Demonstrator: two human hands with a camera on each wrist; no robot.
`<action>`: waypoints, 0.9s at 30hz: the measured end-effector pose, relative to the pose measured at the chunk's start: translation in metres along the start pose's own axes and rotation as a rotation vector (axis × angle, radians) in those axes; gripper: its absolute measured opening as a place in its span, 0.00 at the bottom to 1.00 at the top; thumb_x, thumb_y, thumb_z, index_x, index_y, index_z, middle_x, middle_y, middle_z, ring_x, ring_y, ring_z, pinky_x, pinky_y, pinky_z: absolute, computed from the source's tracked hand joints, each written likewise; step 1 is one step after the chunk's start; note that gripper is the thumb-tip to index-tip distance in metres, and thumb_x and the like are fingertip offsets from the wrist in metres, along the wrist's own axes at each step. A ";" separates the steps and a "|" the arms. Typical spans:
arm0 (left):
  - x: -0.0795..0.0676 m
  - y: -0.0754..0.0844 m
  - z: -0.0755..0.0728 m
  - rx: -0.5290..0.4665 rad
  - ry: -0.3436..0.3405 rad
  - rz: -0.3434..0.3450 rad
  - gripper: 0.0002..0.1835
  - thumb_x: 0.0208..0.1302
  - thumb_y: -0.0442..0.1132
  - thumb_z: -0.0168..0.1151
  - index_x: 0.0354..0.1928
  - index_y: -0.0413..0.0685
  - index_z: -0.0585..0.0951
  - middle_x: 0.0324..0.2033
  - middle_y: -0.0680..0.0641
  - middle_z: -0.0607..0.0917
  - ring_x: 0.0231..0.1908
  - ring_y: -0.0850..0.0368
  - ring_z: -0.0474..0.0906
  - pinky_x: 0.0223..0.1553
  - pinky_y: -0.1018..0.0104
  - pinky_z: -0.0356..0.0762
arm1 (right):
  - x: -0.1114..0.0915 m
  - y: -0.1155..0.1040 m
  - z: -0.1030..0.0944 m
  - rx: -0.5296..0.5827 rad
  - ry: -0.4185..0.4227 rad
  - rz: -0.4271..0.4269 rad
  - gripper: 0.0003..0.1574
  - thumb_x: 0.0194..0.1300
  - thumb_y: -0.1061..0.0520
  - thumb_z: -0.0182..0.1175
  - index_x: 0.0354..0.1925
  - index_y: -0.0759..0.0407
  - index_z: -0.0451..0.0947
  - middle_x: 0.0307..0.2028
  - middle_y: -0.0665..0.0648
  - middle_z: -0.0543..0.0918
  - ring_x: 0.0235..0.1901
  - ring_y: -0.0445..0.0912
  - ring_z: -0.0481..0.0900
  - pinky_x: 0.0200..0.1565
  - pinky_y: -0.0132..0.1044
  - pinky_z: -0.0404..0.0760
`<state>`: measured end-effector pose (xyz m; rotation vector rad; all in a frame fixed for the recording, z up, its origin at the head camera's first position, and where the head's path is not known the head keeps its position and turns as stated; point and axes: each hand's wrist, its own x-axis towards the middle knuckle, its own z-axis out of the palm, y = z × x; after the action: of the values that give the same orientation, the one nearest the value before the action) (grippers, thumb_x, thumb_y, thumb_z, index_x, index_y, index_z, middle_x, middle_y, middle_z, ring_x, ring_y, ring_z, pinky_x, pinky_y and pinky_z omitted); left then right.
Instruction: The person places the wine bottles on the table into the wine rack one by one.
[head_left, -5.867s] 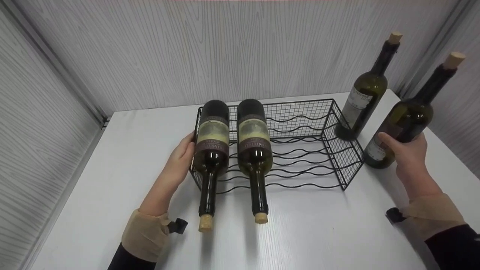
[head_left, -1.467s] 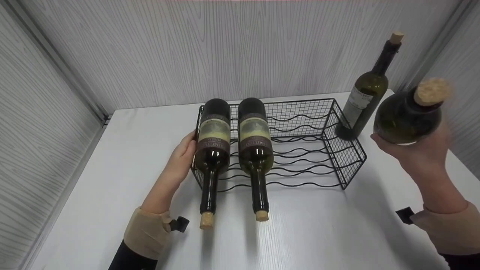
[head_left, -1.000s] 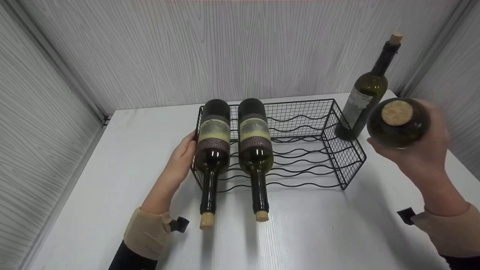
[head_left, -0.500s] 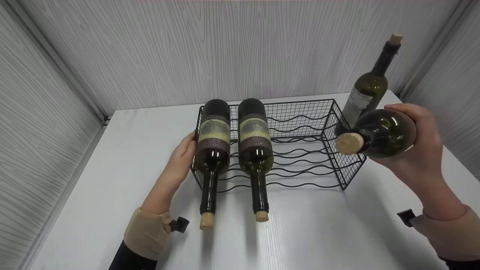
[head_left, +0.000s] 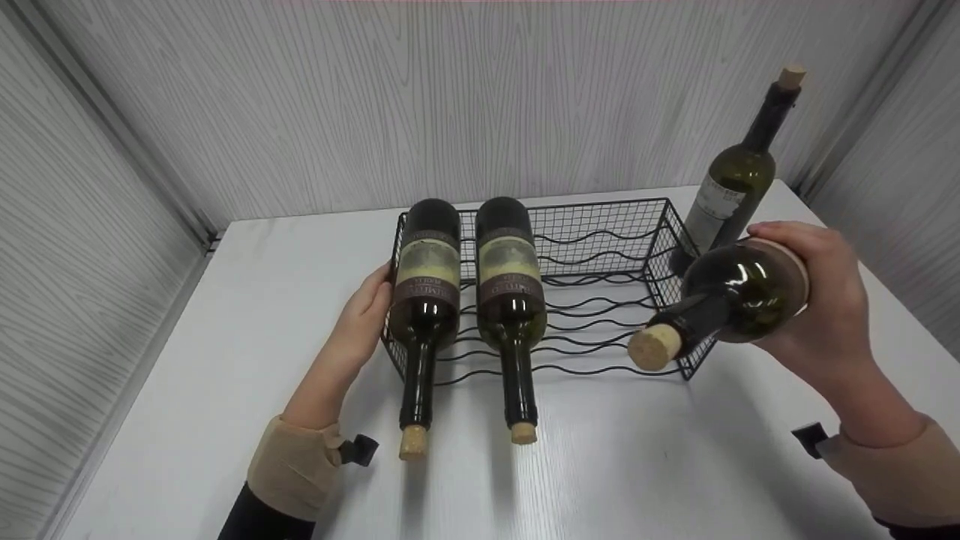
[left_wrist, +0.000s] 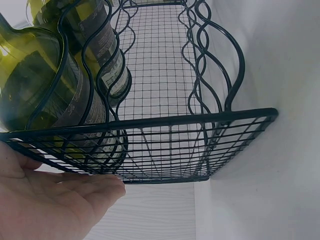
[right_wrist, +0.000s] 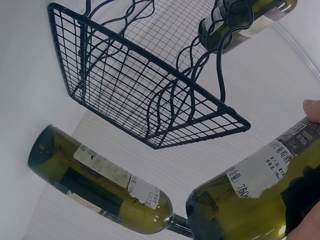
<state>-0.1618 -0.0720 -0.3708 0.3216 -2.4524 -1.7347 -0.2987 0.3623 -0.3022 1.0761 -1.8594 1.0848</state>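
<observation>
A black wire wine rack holds two corked wine bottles lying side by side in its left half, the left bottle and the right bottle, corks towards me. Against the rack's left mesh end rests my left hand; in the left wrist view its fingers lie fairly straight along the outside of the mesh. My right hand grips a third green wine bottle round its body, over the rack's right end. This bottle is tilted, its cork pointing left and towards me.
One more corked wine bottle stands upright behind the rack's right end, close beyond the held bottle. All this is on a white table, with pale wood-grain panels at the back and both sides.
My right hand has lifted the third bottle off the table at the right, tipped it over and brought its neck leftward over the rack's right end. My left hand stays at the rack.
</observation>
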 end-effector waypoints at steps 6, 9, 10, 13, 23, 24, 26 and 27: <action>-0.001 0.000 0.000 -0.002 0.007 -0.003 0.32 0.86 0.45 0.30 0.84 0.38 0.52 0.83 0.35 0.58 0.83 0.37 0.55 0.85 0.41 0.49 | -0.004 0.006 0.000 -0.013 -0.020 -0.023 0.40 0.48 0.54 0.79 0.56 0.73 0.79 0.52 0.75 0.84 0.62 0.36 0.77 0.69 0.31 0.69; -0.001 0.000 0.000 -0.003 0.008 -0.001 0.32 0.87 0.45 0.30 0.84 0.38 0.53 0.83 0.35 0.58 0.83 0.37 0.55 0.85 0.41 0.49 | -0.005 0.007 0.000 -0.029 -0.027 -0.027 0.45 0.35 0.70 0.79 0.56 0.72 0.79 0.52 0.75 0.84 0.62 0.37 0.77 0.68 0.31 0.69; -0.001 0.000 0.000 -0.002 0.010 0.000 0.32 0.87 0.45 0.30 0.84 0.38 0.53 0.83 0.35 0.59 0.83 0.37 0.55 0.85 0.41 0.49 | -0.005 0.007 -0.001 -0.032 -0.029 -0.027 0.49 0.29 0.74 0.78 0.56 0.72 0.79 0.52 0.74 0.84 0.62 0.37 0.77 0.68 0.31 0.69; -0.001 0.000 0.000 0.000 0.006 0.003 0.32 0.87 0.45 0.30 0.84 0.38 0.53 0.82 0.34 0.58 0.83 0.37 0.54 0.85 0.40 0.49 | -0.007 0.008 -0.001 -0.044 -0.031 -0.026 0.51 0.24 0.79 0.77 0.56 0.71 0.80 0.51 0.74 0.85 0.62 0.37 0.77 0.68 0.32 0.69; -0.004 0.000 0.000 -0.005 -0.006 0.018 0.32 0.86 0.46 0.30 0.84 0.37 0.51 0.83 0.34 0.57 0.84 0.37 0.51 0.84 0.39 0.49 | -0.009 0.010 0.000 -0.037 -0.029 -0.026 0.51 0.23 0.81 0.77 0.55 0.71 0.80 0.51 0.72 0.86 0.63 0.38 0.77 0.69 0.33 0.69; -0.003 0.000 0.000 -0.004 -0.006 0.017 0.32 0.86 0.46 0.30 0.84 0.37 0.51 0.83 0.34 0.57 0.84 0.37 0.51 0.85 0.39 0.49 | -0.009 0.011 0.000 -0.038 -0.031 -0.027 0.51 0.23 0.81 0.77 0.55 0.71 0.80 0.51 0.73 0.85 0.63 0.38 0.77 0.69 0.33 0.69; -0.003 0.000 0.000 -0.004 -0.006 0.018 0.32 0.86 0.45 0.30 0.84 0.37 0.51 0.82 0.33 0.58 0.84 0.36 0.52 0.84 0.39 0.49 | -0.010 0.011 0.000 -0.039 -0.033 -0.030 0.52 0.22 0.81 0.77 0.55 0.71 0.80 0.51 0.73 0.85 0.62 0.38 0.77 0.69 0.33 0.69; -0.002 0.000 0.000 -0.004 -0.006 0.020 0.32 0.86 0.45 0.30 0.84 0.37 0.51 0.82 0.33 0.58 0.83 0.36 0.52 0.84 0.39 0.49 | -0.010 0.011 0.000 -0.039 -0.033 -0.030 0.52 0.21 0.81 0.77 0.55 0.71 0.80 0.51 0.73 0.85 0.62 0.39 0.77 0.69 0.33 0.69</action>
<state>-0.1594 -0.0713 -0.3706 0.2913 -2.4471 -1.7348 -0.3046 0.3680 -0.3141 1.1022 -1.8772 1.0146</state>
